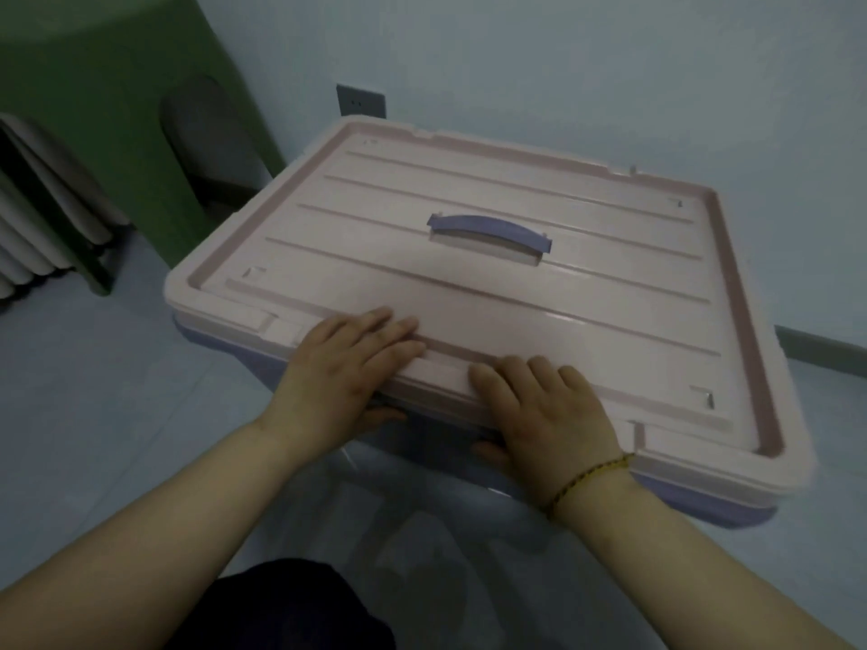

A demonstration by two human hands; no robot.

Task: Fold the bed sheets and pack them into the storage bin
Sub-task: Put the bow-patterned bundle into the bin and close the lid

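Dark clothing (291, 602): nearest, at the bottom edge of view.
Storage bin (694, 504): on the pale floor (94, 391); clear walls, purple rim; contents too blurred to tell.
Left hand (347, 368): fingers flat on top of the near edge of the lid (469, 283), thumb tucked beneath, pinching it.
Right hand (549, 415): just beside the left, same pinch on that edge; beaded bracelet (591, 476) at the wrist.
Lid: pink, ribbed, covering the bin.
Handle (488, 232): purple, at the lid's centre.
Wall socket (361, 101): behind the lid's far left corner.
Green furniture (117, 110): far left.
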